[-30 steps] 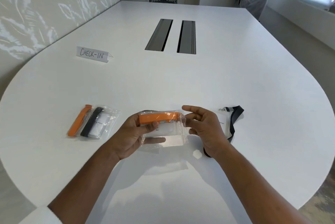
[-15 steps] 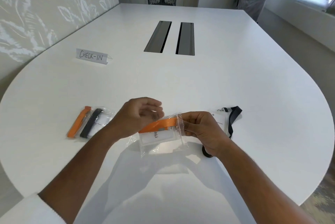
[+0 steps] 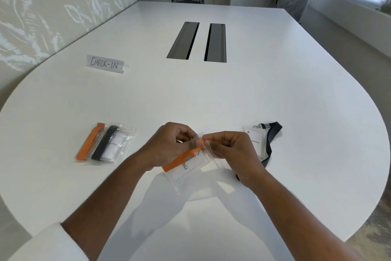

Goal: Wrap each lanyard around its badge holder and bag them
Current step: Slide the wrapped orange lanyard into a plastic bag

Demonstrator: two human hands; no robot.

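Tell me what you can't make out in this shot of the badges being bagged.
All head view:
- Name on the card in the held bag: only a few letters show; the orange lanyard and left hand cover the rest.
- Bag's seal: behind the fingers of the right hand.
- Print on the unbagged badge holder: too small, partly behind the right hand.
- Cards in the bagged pile: too small.
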